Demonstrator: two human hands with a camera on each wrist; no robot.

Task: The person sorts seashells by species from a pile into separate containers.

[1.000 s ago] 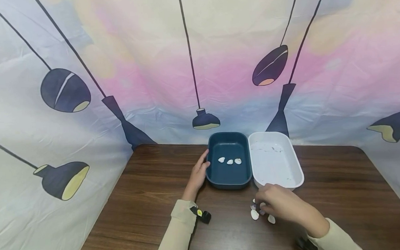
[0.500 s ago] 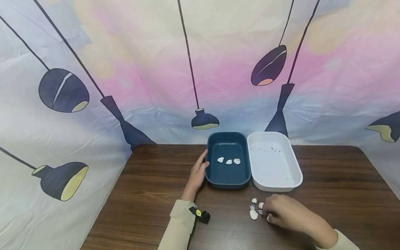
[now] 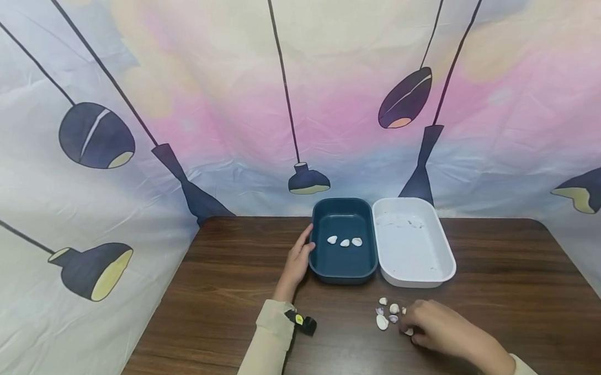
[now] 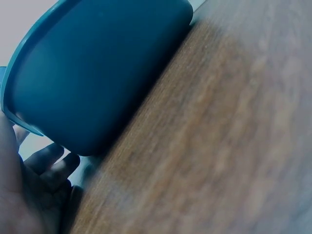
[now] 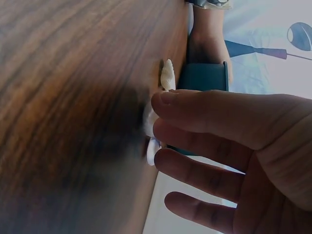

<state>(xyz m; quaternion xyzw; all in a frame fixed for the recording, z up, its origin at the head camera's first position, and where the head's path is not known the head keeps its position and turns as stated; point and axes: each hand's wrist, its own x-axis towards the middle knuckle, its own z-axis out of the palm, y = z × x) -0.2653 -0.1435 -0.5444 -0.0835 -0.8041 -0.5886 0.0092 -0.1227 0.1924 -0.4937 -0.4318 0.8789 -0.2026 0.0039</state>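
Note:
My left hand (image 3: 298, 259) rests against the left side of a dark teal tray (image 3: 345, 268), fingers extended along its wall and rim. In the left wrist view, fingertips (image 4: 66, 168) lie right at the tray's lower corner. Three white seashells (image 3: 344, 243) lie in a row inside this tray. On the table, my right hand (image 3: 437, 326) pinches a pale seashell (image 5: 149, 117) at the tips of thumb and index finger; the other fingers are loosely bent. Just left of it lie several loose seashells (image 3: 382, 322), white and purplish. A ridged seashell (image 5: 167, 75) shows beyond my thumb.
A white tray (image 3: 414, 250) with small dark specks stands beside the teal one, to its right. Both sit near the back of a brown wooden table (image 3: 225, 300). Behind hangs a cloth printed with lamps (image 3: 308, 179).
My right hand has drawn back from the pile, toward the right and nearer me, uncovering several seashells. My left hand and both trays stay in place.

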